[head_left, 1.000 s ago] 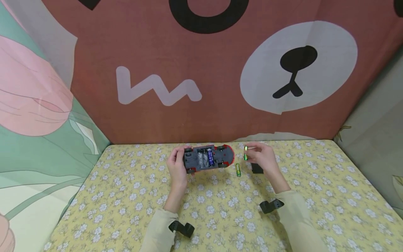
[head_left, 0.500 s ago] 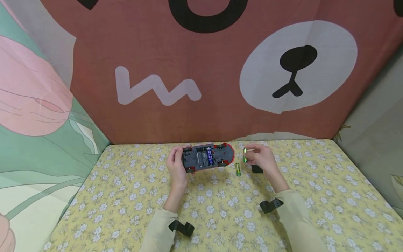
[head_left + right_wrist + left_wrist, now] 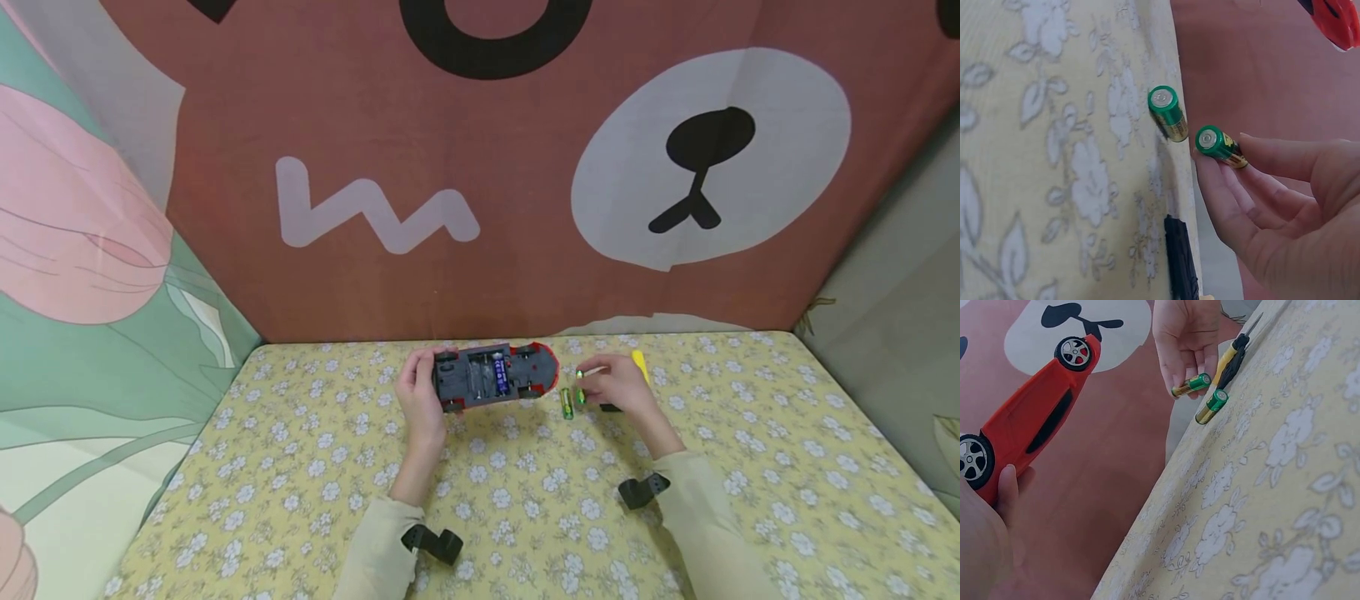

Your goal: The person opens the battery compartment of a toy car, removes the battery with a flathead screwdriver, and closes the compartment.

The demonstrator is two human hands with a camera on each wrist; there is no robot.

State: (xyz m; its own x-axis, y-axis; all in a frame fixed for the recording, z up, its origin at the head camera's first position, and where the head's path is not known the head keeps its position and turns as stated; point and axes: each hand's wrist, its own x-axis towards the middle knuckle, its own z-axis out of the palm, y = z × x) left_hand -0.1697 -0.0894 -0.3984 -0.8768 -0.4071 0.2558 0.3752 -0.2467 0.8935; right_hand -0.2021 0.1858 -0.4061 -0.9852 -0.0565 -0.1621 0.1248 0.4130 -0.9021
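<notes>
Gripping the red, grey-bottomed toy car aloft in my left hand, I pinch a green-and-gold cylindrical battery in my right hand, beside a matching battery on yellow floral cloth.

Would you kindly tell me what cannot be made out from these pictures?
Head view: most of the yellow-handled screwdriver, hidden behind the right hand.
Head view: fine lettering on the blue battery inside the toy car, too small.
Left wrist view: the toy car's near end, cut off by the left edge and partly covered by the left hand.
Right wrist view: the lower part of the black object, cut off by the bottom edge.
</notes>
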